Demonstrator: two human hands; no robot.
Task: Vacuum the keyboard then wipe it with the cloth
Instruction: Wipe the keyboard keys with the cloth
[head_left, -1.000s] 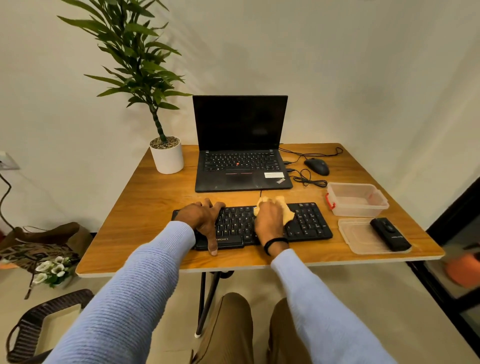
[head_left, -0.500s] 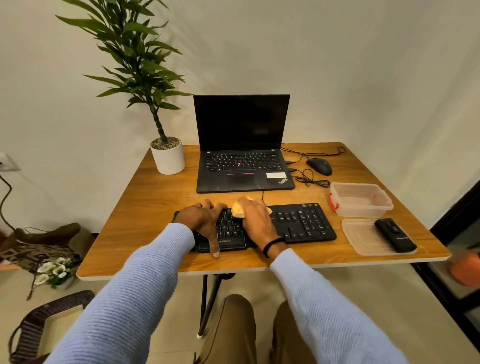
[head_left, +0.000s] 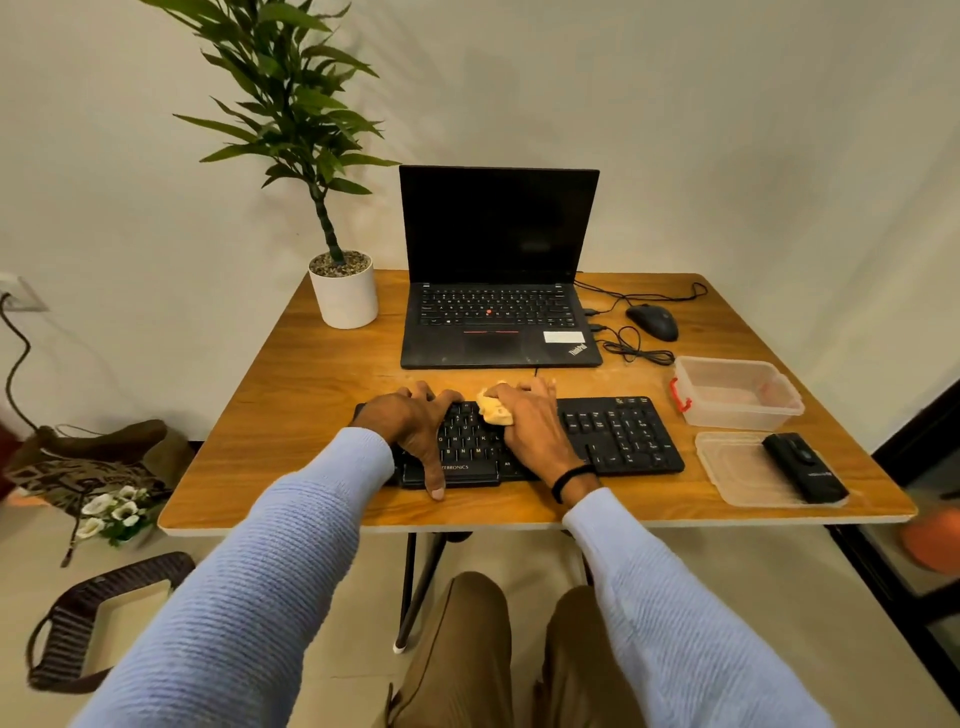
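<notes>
A black keyboard (head_left: 618, 434) lies near the front edge of the wooden table (head_left: 291, 405). My left hand (head_left: 410, 426) rests on the keyboard's left end, fingers spread over the keys and the thumb down over its front edge. My right hand (head_left: 530, 426) presses a crumpled yellow cloth (head_left: 492, 408) onto the keys in the keyboard's middle, fingers curled over it. Most of the cloth is hidden under that hand. A small black handheld vacuum (head_left: 804, 467) lies on a clear lid (head_left: 727, 467) at the right.
An open black laptop (head_left: 493, 317) stands behind the keyboard. A potted plant (head_left: 344, 291) is at the back left, a wired mouse (head_left: 652, 322) with its cable at the back right. A clear plastic box (head_left: 737, 392) sits right of the keyboard.
My right hand has dragged the cloth leftward across the keys, from the right-hand section to the keyboard's middle. My left hand has stayed on the left end.
</notes>
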